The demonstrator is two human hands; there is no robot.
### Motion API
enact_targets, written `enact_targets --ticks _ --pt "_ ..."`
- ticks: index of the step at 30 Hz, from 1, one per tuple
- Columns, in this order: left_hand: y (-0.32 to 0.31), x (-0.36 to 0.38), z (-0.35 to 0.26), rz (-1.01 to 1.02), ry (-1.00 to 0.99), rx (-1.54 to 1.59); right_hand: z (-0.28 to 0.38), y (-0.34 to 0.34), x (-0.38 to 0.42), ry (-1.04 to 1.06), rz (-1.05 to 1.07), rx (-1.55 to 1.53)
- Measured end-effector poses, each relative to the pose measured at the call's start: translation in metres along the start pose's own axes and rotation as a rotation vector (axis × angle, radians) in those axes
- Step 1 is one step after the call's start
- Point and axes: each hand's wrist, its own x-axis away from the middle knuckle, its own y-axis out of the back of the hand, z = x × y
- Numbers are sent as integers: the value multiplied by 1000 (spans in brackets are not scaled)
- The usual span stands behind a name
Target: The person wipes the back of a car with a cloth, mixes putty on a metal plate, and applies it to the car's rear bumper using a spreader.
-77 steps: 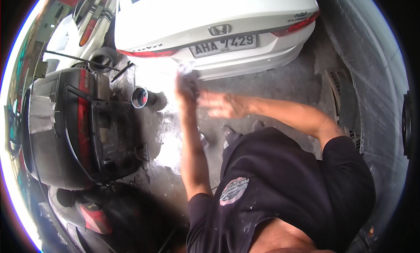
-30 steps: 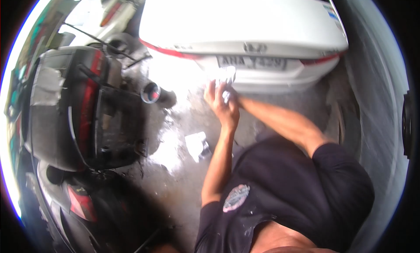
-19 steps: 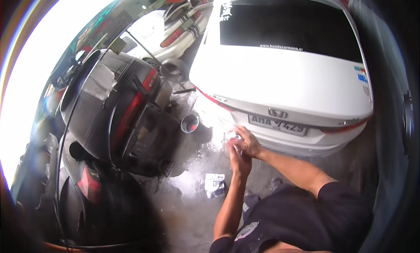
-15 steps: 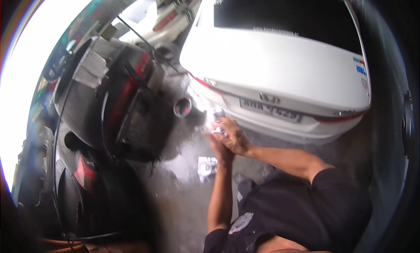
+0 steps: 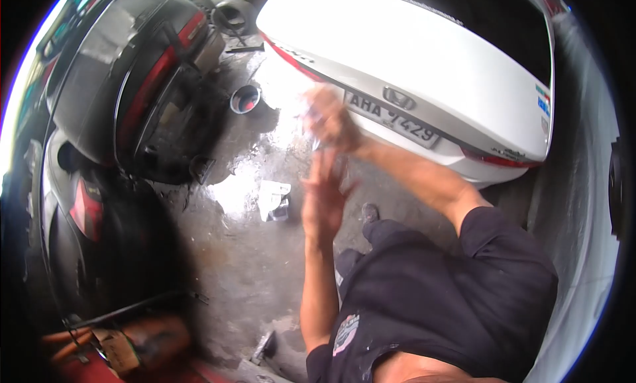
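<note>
Scrap (image 5: pixel 316 144) at right hand (image 5: pixel 329 121), near car (image 5: pixel 404 72); right grip blurred, cannot tell. Left hand (image 5: pixel 324 194) spread, farther from car. Step: apparently two-handed handling; next calls for steady pinch.

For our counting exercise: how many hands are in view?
2: the left hand, fingers spread, and the right hand, blurred, just above it in the picture.

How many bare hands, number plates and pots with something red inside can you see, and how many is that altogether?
Left hand and right hand: 2
Number plate: 1
Pot with something red inside: 1
Total: 4
</note>
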Motion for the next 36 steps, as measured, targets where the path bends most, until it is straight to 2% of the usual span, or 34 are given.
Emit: enact_targets --ticks 1,3,4,6,8,9,11,12,14,15,16,17,18,19,20,21,22,24,25,26,28,30,32,33,34,36 --pt "10 20 -4 187 86 -257 -52 11 -8 203 29 178" --pt "41 67 -2 149 228 -699 -60 73 -48 167 8 275" --pt "71 96 7 69 277 -911 -98 98 -66 238 40 499" --pt "129 163 32 -306 288 -1386 -174 150 -99 412 54 947" --pt "162 240 38 -526 486 -1567 -192 166 -89 257 382 1204" --pt "186 284 49 -667 502 -1509 -199 174 -84 198 560 1311" --pt "223 375 72 -685 427 -1395 -153 105 -18 44 587 717" --pt "226 413 76 -771 434 -1349 -131 70 14 -31 592 433" --pt "222 482 82 -963 353 -1045 -65 -22 110 -223 939 27" --pt "215 515 82 -1033 342 -1026 -48 -62 165 -354 1125 -203" --pt "221 549 95 -1076 319 -999 -16 -97 213 -466 1433 -142" --pt "238 588 115 -1113 265 -1023 50 -120 257 -324 1624 -130" --pt "249 620 125 -1162 210 -1043 100 -139 292 -80 1773 15" --pt "249 647 125 -1232 185 -1001 107 -166 335 -128 1954 21" --pt "244 678 123 -1308 251 -941 171 -175 347 -237 2056 40" --pt "239 711 121 -1376 322 -884 196 -185 374 -230 2027 -49" --pt "238 737 131 -1429 312 -855 208 -192 400 -318 1974 -135" --pt "263 783 168 -1704 115 -722 287 -213 413 -290 2070 -35" --pt "276 809 189 -1771 23 -590 321 -227 418 -213 2129 -51" --pt "278 835 196 -1795 15 -561 345 -243 424 -181 2152 -48" --pt "280 890 211 -1962 221 -380 393 -281 439 76 2223 -86" --pt "280 941 238 -2090 396 -274 430 -330 453 210 2245 -78" --pt "264 984 256 -2180 389 -88 462 -385 470 116 2269 -129" --pt "264 1005 284 -2226 389 -10 426 -434 496 -332 2330 -524" --pt "273 1022 317 -2274 384 66 458 -456 505 -44 2275 -286" --pt "276 1047 354 -2379 327 168 454 -539 557 -482 2281 -381"
